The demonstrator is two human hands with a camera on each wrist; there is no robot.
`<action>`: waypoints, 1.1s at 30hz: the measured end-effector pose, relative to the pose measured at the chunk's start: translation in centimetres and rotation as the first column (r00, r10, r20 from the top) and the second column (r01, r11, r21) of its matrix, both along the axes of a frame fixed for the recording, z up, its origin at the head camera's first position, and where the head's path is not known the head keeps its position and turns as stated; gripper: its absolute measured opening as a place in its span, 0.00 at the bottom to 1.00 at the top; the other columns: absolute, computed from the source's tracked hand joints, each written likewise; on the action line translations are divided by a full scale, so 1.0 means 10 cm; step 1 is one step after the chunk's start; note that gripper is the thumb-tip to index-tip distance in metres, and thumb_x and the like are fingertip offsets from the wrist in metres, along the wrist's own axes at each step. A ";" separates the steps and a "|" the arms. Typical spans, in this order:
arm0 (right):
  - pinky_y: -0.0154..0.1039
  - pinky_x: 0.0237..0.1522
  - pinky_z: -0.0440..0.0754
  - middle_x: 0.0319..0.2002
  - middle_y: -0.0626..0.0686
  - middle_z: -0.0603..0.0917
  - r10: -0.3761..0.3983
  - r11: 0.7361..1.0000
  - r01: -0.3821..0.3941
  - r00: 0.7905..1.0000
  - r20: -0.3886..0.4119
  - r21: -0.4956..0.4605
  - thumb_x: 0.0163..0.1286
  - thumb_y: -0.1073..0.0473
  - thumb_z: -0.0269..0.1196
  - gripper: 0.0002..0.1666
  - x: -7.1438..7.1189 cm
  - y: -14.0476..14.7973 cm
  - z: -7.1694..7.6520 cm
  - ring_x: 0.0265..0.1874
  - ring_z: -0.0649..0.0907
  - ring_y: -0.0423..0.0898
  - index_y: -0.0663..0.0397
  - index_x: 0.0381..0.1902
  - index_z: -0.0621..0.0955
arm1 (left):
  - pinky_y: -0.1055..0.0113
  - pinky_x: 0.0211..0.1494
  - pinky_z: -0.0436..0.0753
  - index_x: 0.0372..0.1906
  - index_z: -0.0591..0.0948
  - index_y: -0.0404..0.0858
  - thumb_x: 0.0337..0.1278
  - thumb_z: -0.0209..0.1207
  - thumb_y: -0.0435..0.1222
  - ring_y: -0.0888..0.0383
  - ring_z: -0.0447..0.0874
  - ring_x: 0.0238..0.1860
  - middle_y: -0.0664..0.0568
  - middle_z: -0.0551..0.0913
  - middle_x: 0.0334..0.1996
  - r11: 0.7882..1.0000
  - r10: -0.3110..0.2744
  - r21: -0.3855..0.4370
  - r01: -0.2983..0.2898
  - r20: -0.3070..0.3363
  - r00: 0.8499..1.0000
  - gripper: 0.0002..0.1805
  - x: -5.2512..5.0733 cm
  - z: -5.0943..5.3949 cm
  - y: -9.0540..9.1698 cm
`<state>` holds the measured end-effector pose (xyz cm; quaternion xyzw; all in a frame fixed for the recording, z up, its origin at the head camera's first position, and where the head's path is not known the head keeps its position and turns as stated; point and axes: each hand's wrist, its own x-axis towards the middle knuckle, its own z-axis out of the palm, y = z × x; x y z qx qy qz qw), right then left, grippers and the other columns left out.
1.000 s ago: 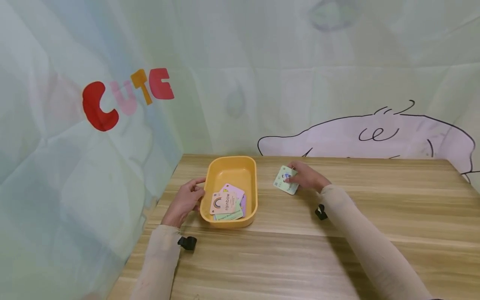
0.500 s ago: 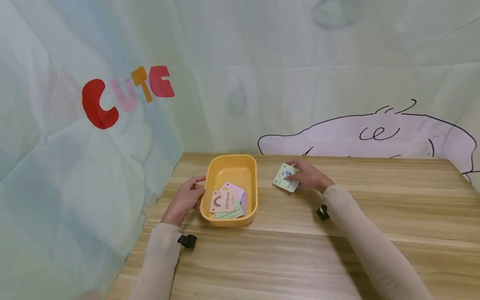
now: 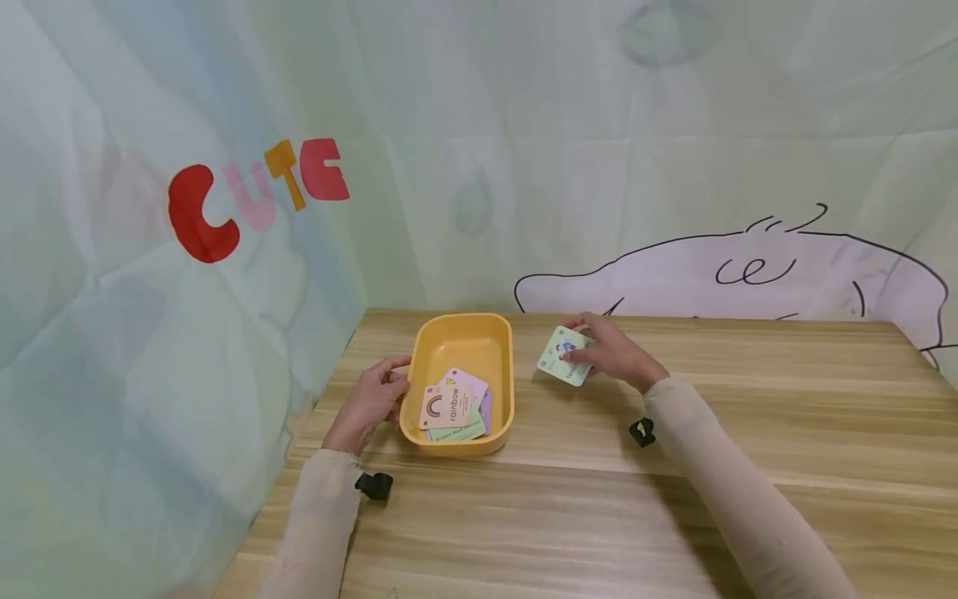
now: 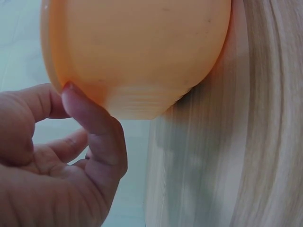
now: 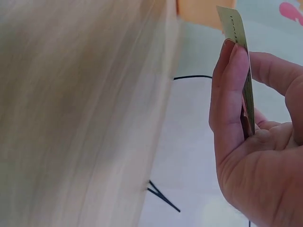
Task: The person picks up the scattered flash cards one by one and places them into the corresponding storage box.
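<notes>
A yellow plastic tray [image 3: 458,331] stands on the wooden table toward the back. My left hand [image 3: 368,401] holds its left side; in the left wrist view, curled fingers [image 4: 102,135] meet the rim of the tray [image 4: 142,52]. Inside lie several overlapping cards, with a peach rainbow card [image 3: 446,405] on top of a lilac card [image 3: 467,379] and a green card [image 3: 460,428]. To the right of the tray, my right hand [image 3: 614,351] pinches a pale green picture card [image 3: 557,358] between thumb and fingers, raised off the table in the right wrist view.
The wood-grain table [image 3: 569,516] reaches forward to a pale fabric backdrop [image 3: 449,208]. Coloured letters [image 3: 258,195] mark the left side of the fabric, and a white cartoon outline [image 3: 748,274] runs along the back right. Black devices [image 3: 374,485] are worn at both wrists.
My right hand has shifted slightly left with the green card, toward the tray. The left hand and the tray stay where they were.
</notes>
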<state>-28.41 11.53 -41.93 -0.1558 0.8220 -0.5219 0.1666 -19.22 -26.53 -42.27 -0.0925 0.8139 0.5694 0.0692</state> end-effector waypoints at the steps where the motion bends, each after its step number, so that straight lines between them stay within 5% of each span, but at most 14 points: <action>1: 0.46 0.38 0.88 0.54 0.65 0.78 0.001 1.000 -0.001 1.000 0.001 -0.003 0.68 0.67 0.66 0.33 0.01 -0.01 0.01 0.40 0.85 0.52 0.59 0.69 0.68 | 0.67 0.26 0.80 0.74 0.69 0.42 0.73 0.50 0.32 0.52 0.80 0.37 0.40 0.76 0.49 1.000 -0.001 -0.001 0.001 0.000 1.000 0.27 0.00 0.00 0.00; 20: 0.44 0.36 0.88 0.57 0.63 0.79 -0.020 1.000 0.020 0.999 -0.050 0.006 0.69 0.63 0.67 0.30 0.16 -0.15 0.21 0.41 0.85 0.53 0.54 0.66 0.70 | 0.68 0.27 0.81 0.74 0.69 0.43 0.72 0.50 0.32 0.53 0.80 0.35 0.41 0.76 0.48 1.000 0.012 -0.002 -0.012 0.014 1.000 0.27 0.00 0.01 0.01; 33: 0.44 0.36 0.87 0.55 0.61 0.80 0.023 1.000 -0.023 0.996 -0.083 -0.010 0.69 0.62 0.67 0.29 0.22 -0.26 0.21 0.40 0.84 0.52 0.52 0.65 0.72 | 0.67 0.26 0.81 0.74 0.69 0.42 0.73 0.50 0.33 0.54 0.79 0.35 0.42 0.76 0.47 1.000 -0.002 -0.006 0.002 0.005 1.000 0.27 0.02 0.01 0.00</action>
